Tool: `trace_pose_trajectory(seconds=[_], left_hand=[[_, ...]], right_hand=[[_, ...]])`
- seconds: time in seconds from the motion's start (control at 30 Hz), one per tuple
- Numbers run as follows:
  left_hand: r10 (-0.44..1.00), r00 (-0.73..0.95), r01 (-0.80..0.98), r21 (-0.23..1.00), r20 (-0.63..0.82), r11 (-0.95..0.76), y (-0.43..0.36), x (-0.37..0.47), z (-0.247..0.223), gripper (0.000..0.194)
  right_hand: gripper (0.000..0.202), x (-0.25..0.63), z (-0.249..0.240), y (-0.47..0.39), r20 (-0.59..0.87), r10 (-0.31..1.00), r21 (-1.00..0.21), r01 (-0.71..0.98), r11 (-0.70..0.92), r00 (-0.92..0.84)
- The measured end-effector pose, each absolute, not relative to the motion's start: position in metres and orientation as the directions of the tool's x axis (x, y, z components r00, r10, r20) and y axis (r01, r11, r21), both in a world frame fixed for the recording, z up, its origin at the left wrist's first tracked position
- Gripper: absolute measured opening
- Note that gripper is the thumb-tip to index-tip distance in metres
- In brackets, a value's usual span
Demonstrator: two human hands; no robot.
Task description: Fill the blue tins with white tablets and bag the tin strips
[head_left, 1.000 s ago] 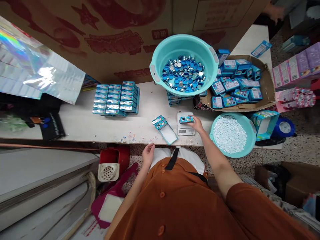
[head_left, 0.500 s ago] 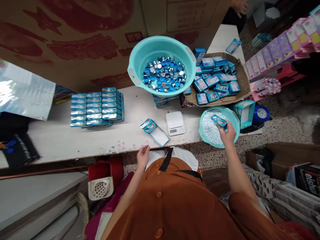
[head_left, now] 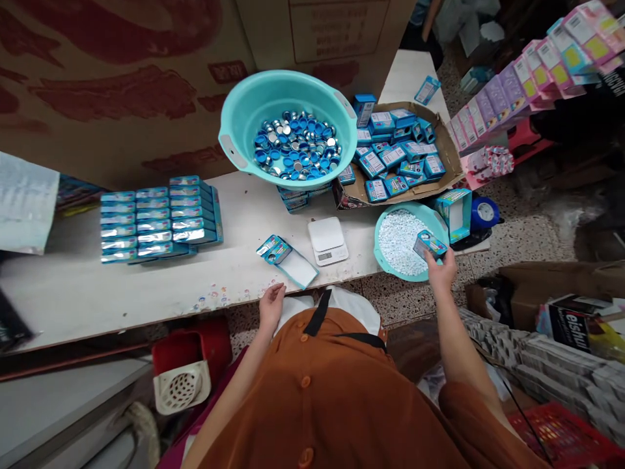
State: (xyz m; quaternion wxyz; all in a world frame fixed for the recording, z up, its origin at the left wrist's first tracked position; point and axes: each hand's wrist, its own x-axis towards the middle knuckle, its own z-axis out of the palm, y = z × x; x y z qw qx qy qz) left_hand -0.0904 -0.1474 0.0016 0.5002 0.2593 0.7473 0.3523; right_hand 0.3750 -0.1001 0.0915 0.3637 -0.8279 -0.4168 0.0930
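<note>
My right hand grips a small blue printed box by its near end. The box is tilted over the turquoise bowl of small white pellets, hiding some of them. At the front table edge, my left hand has its fingers curled in; whatever they may hold is hidden. Just beyond it lie an opened blue carton with a white inside and, at its far end, small blue boxes. A white digital scale stands between my hands.
A large turquoise basin holds many blue and silver caps. Beside it, a cardboard tray is heaped with blue boxes. Stacked blue boxes stand at left. A big brown carton walls the back. An open blue carton adjoins the bowl.
The view has shifted, so the table things sit further left. My right hand has turned the small blue box and it still lies over the bowl. My left hand stays by the table edge.
</note>
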Motion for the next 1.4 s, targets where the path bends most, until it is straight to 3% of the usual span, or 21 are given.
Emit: trace_pose_trajectory(seconds=[0.1, 0.2, 0.27, 0.57, 0.9, 1.0, 1.13, 1.27, 1.4], left_hand=[[0.731, -0.366, 0.026, 0.779, -0.576, 0.627, -0.147, -0.089, 0.003, 0.041], [0.738, -0.361, 0.017, 0.787, -0.57, 0.616, -0.148, -0.088, 0.004, 0.042], [0.741, -0.362, 0.018, 0.79, -0.566, 0.613, -0.151, -0.089, 0.004, 0.042], [0.695, -0.45, -0.026, 0.786, -0.561, 0.618, -0.176, -0.104, -0.001, 0.047], [0.647, -0.531, -0.049, 0.782, -0.548, 0.622, -0.199, -0.111, 0.005, 0.043], [0.632, -0.525, -0.056, 0.764, -0.57, 0.642, -0.202, -0.113, 0.005, 0.044], [0.633, -0.528, -0.058, 0.767, -0.566, 0.639, -0.2, -0.114, 0.005, 0.043], [0.63, -0.527, -0.069, 0.767, -0.57, 0.637, -0.197, -0.112, 0.003, 0.039], [0.635, -0.514, -0.078, 0.769, -0.576, 0.635, -0.196, -0.11, -0.002, 0.038]], right_hand=[[0.057, 0.354, 0.082, -0.086, 0.076, 0.747, -0.914, 0.345, -0.213, 0.661], [0.057, 0.321, 0.063, -0.078, -0.047, 0.765, -0.974, 0.139, -0.177, 0.642], [0.055, 0.297, 0.051, -0.075, -0.111, 0.796, -0.972, 0.1, -0.211, 0.595], [0.048, 0.218, 0.019, -0.032, -0.129, 0.964, -0.949, 0.253, -0.188, 0.231], [0.049, 0.182, -0.018, 0.019, -0.19, 0.981, -0.904, 0.398, -0.157, -0.044], [0.051, 0.182, -0.018, 0.025, -0.186, 0.979, -0.87, 0.477, -0.123, -0.088], [0.073, 0.189, -0.013, 0.021, -0.109, 0.989, -0.836, 0.548, -0.037, -0.099], [0.086, 0.2, -0.014, 0.006, -0.105, 0.993, -0.81, 0.584, -0.055, -0.052], [0.086, 0.207, -0.022, -0.013, -0.129, 0.992, -0.801, 0.589, -0.104, -0.001]])
